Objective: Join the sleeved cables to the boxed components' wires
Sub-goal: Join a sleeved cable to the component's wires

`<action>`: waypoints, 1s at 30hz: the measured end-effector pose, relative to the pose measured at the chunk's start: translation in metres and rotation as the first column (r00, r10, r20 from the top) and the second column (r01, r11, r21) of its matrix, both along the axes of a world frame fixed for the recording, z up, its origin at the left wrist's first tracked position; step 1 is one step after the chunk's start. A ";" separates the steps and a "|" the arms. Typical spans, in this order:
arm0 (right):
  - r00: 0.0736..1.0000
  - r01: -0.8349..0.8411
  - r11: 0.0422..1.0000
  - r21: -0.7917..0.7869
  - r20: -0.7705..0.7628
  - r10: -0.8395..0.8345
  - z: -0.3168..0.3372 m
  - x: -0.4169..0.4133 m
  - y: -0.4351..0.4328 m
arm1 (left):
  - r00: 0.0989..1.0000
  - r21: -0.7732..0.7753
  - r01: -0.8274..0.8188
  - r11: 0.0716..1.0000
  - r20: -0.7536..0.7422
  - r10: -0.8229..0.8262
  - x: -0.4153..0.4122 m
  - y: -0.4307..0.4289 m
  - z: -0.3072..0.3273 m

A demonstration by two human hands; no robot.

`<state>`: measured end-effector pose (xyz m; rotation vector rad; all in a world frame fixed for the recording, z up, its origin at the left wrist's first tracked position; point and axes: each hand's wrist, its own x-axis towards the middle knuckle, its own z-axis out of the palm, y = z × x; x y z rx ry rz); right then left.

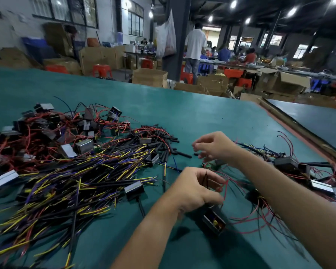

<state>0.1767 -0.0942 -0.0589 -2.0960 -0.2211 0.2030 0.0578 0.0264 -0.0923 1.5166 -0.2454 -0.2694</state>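
My left hand (pixel 194 188) pinches the red wires (pixel 222 186) of a boxed component (pixel 214 220), which hangs below the hand just above the green table (pixel 211 113). My right hand (pixel 213 145) hovers farther out with loosely curled fingers over short black sleeve pieces (pixel 183 154); whether it holds anything I cannot tell. A big heap of sleeved cables (pixel 81 179) with yellow and purple ends covers the table's left part. Behind it lies a pile of boxed components (pixel 52 129) with red wires.
A group of boxed components with cables (pixel 299 171) lies at the right under my right forearm. The table's right edge (pixel 299 129) runs diagonally beside a dark second table. Cardboard boxes, red stools and several people fill the hall behind.
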 end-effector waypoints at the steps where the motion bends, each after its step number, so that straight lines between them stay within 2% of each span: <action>1: 0.999 -0.037 0.992 -0.124 0.023 0.041 -0.001 0.011 0.011 | 1.000 0.014 0.010 1.000 0.015 -0.011 -0.001 0.000 -0.001; 4: 0.982 -0.145 0.889 -0.434 0.043 0.181 -0.006 0.041 0.036 | 1.000 0.026 -0.008 1.000 0.024 0.007 0.000 0.000 -0.004; 7: 0.941 -0.120 0.715 -0.689 0.152 0.304 -0.013 0.063 0.056 | 0.994 0.085 -0.111 0.990 0.018 0.110 0.007 0.000 -0.009; 11: 0.913 -0.098 0.633 -0.768 0.184 0.365 -0.027 0.068 0.072 | 0.975 0.136 -0.218 0.966 0.070 0.210 0.012 -0.002 -0.012; 16: 0.882 -0.018 0.644 -0.765 0.291 0.370 -0.032 0.064 0.070 | 0.936 0.087 -0.327 0.941 0.170 0.310 0.014 -0.001 -0.013; 19: 0.910 0.021 0.662 -0.749 0.289 0.298 -0.017 0.056 0.049 | 0.917 0.050 -0.368 0.929 0.188 0.353 0.016 0.002 -0.015; 21: 0.956 0.020 0.759 -0.650 0.234 0.176 -0.001 0.043 0.024 | 0.906 0.044 -0.388 0.921 0.203 0.372 0.015 0.002 -0.015; 22: 0.980 -0.003 0.851 -0.526 0.170 0.108 0.007 0.031 0.010 | 0.902 0.040 -0.396 0.917 0.202 0.381 0.015 0.002 -0.013; 23: 0.995 -0.021 0.943 -0.333 0.087 0.052 0.012 0.015 -0.004 | 0.899 0.040 -0.406 0.913 0.196 0.391 0.014 0.000 -0.011; 24: 1.000 -0.021 0.995 -0.095 0.013 0.022 0.016 -0.004 -0.018 | 0.895 0.038 -0.416 0.908 0.196 0.402 0.013 -0.001 -0.011; 25: 0.999 -0.004 0.992 0.125 -0.035 0.008 0.016 -0.023 -0.030 | 0.889 0.039 -0.426 0.904 0.202 0.410 0.012 -0.002 -0.011; 27: 0.997 0.033 0.908 0.418 -0.080 0.001 0.010 -0.058 -0.044 | 0.879 0.042 -0.438 0.898 0.229 0.418 0.012 -0.003 -0.010; 28: 0.997 0.049 0.867 0.496 -0.082 -0.009 0.004 -0.072 -0.048 | 0.877 0.041 -0.439 0.898 0.240 0.417 0.012 -0.004 -0.009; 30: 0.997 0.080 0.846 0.527 -0.038 -0.071 -0.006 -0.089 -0.049 | 0.876 0.011 -0.432 0.902 0.241 0.417 0.009 -0.005 -0.007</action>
